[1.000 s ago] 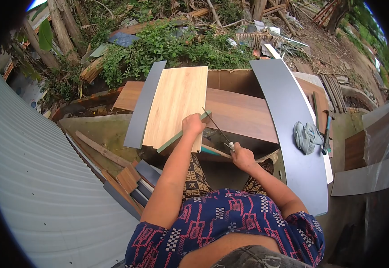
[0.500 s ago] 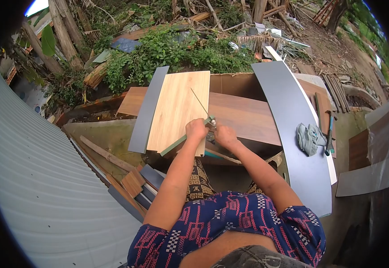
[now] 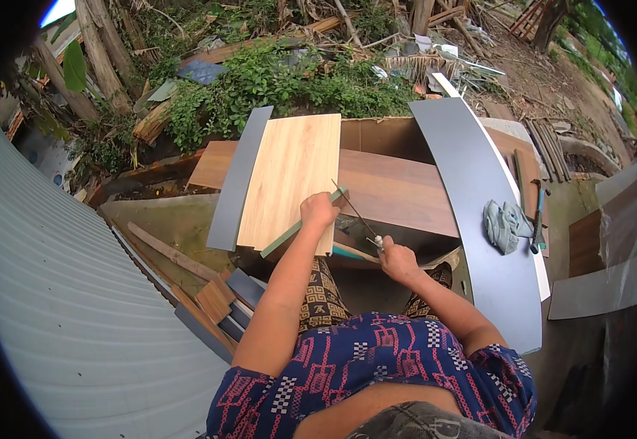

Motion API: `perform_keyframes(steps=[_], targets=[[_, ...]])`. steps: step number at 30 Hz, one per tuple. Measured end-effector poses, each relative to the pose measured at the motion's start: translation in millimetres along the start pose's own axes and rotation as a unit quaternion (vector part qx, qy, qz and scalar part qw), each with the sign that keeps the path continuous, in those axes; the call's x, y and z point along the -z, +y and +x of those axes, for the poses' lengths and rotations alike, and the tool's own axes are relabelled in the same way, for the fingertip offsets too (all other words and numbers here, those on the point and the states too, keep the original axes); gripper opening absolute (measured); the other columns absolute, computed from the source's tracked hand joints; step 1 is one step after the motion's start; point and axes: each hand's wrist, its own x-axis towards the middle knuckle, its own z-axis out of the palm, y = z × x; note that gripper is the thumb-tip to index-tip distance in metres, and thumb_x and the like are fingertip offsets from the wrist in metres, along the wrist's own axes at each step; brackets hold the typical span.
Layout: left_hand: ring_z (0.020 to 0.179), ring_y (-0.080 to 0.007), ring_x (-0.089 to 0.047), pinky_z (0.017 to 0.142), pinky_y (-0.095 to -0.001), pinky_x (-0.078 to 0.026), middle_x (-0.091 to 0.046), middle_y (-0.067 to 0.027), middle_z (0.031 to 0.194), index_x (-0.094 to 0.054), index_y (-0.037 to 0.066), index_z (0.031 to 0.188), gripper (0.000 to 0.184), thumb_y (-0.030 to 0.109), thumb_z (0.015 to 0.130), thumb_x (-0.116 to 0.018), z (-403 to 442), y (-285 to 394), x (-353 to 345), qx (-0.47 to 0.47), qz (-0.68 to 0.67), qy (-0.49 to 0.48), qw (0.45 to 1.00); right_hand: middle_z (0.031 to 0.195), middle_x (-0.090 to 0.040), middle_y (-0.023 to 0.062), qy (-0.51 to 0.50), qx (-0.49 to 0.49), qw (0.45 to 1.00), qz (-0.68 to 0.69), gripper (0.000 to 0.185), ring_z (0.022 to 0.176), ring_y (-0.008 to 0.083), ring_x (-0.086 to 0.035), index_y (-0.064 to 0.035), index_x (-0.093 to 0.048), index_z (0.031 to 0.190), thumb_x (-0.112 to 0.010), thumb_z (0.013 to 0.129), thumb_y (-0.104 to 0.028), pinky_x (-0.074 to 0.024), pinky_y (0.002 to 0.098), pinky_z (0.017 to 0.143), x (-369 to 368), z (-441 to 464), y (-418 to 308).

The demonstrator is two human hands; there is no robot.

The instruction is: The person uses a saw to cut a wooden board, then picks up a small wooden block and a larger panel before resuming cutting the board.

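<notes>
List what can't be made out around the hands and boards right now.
All in the head view:
- Thin tool: its edge is too small to tell whether it has teeth.
- Its handle: mostly covered by the right hand.
- Green strip: partly hidden by the left hand.
- Brown board: its left end is hidden under the light board.
- Anything beneath the grey cloth: covered by it.

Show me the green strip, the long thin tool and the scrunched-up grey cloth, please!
Green strip (image 3: 282, 240): head view, on its lower-left stretch.
Thin tool (image 3: 356, 210): head view, partway along its dark shaft.
Grey cloth (image 3: 506, 227): head view, on its middle folds.
</notes>
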Motion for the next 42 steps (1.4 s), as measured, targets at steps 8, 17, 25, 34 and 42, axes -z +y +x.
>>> perform_keyframes(steps=[8,17,25,34,42], targets=[[0.091,-0.0299,-0.063,0.08,-0.0394,-0.049,-0.066,-0.0162,0.091,-0.066,0.005,0.089,0.031,0.027,0.068,-0.069,0,0,-3,0.002,-0.005,-0.001,1.0,0.078,-0.061,0.0278,0.033,0.03,0.999,0.023,0.023,0.078,0.0439,-0.06,0.001,-0.05,0.095,-0.052,0.082,-0.018,-0.0467,0.0537,0.07,-11,108,-39],[0.091,-0.0297,-0.063,0.08,-0.0393,-0.049,-0.066,-0.0157,0.091,-0.066,0.006,0.09,0.032,0.028,0.067,-0.07,5,-3,-2,0.014,-0.001,-0.01,1.0,0.067,-0.06,0.0243,0.022,0.015,1.0,-0.003,0.023,0.067,0.0426,-0.061,0.0004,-0.044,0.095,-0.053,0.083,-0.018,-0.0478,0.0519,0.062,-5,24,-8],[0.089,-0.0303,-0.063,0.08,-0.0394,-0.049,-0.066,-0.0159,0.09,-0.066,0.006,0.087,0.028,0.025,0.067,-0.068,2,-3,-6,-0.01,0.006,0.016,1.0,0.067,-0.061,0.0237,0.013,0.015,1.0,-0.003,0.021,0.066,0.0423,-0.061,0.0,-0.043,0.091,-0.052,0.083,-0.017,-0.0484,0.0513,0.06,2,4,-9],[0.09,-0.0295,-0.063,0.08,-0.0397,-0.049,-0.066,-0.0155,0.09,-0.066,0.006,0.088,0.03,0.028,0.068,-0.071,1,-1,-5,-0.004,0.012,0.012,1.0,0.084,-0.062,0.0275,0.004,0.006,1.0,0.03,0.023,0.082,0.0434,-0.061,0.0015,-0.051,0.096,-0.05,0.081,-0.016,-0.047,0.0521,0.073,6,110,-56],[0.091,-0.03,-0.063,0.081,-0.0392,-0.049,-0.066,-0.0161,0.09,-0.066,0.006,0.089,0.031,0.028,0.068,-0.071,2,0,-2,0.015,0.01,0.0,1.0,0.076,-0.062,0.025,0.029,0.02,0.999,0.02,0.022,0.074,0.0425,-0.061,0.0014,-0.048,0.095,-0.049,0.084,-0.017,-0.0479,0.0515,0.066,-5,73,-34]])
